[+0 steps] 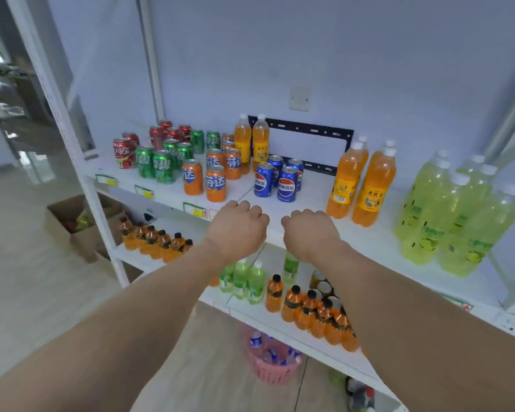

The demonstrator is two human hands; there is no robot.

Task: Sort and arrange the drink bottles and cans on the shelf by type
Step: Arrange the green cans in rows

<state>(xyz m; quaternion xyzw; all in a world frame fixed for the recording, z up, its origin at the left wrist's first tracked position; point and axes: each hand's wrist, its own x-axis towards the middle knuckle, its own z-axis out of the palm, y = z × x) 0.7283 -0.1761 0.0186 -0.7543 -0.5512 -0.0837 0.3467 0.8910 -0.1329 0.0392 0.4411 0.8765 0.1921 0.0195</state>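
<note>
On the white upper shelf (309,200) stand groups of drinks: red cola cans (125,153) at the far left, green cans (163,166), orange cans (216,183), blue cola cans (287,184), tall orange bottles (369,191) and yellow-green bottles (455,221) at the right. Two more orange bottles (252,142) stand at the back. My left hand (238,226) and my right hand (308,230) hover side by side at the shelf's front edge, both curled into fists with nothing held, just in front of the orange and blue cans.
The lower shelf (283,319) holds small orange bottles (315,315) with black caps and small green bottles (244,282). A pink basket (275,371) of water bottles sits on the floor below. A cardboard box (78,221) stands left of the shelf post (81,162).
</note>
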